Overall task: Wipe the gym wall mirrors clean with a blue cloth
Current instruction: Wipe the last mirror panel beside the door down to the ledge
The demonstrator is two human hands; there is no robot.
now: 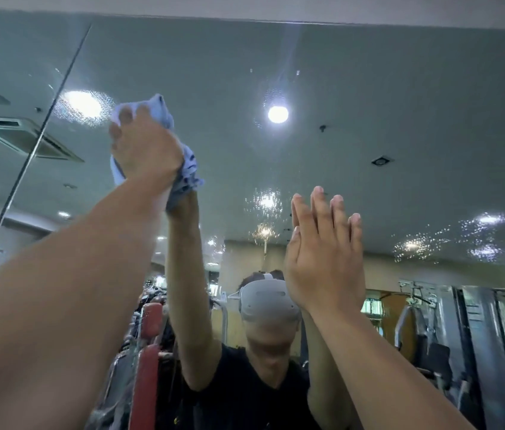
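Note:
The wall mirror (353, 97) fills the view and reflects the gym ceiling with its lights. Raised high on the left, my left hand (144, 144) presses a bunched blue cloth (159, 110) against the glass, fingers curled over its top. Parts of the cloth stick out above and below the hand. My right hand (325, 252) rests flat on the mirror lower right, fingers straight and together, holding nothing. Wet droplets speckle the glass around the reflected lights.
A dark vertical seam (43, 125) between mirror panels runs slanted on the left. The mirror's top edge (276, 20) meets a pale wall strip. Reflected below are a person with a headset, a red padded bench (148, 352) and weight machines (477, 336).

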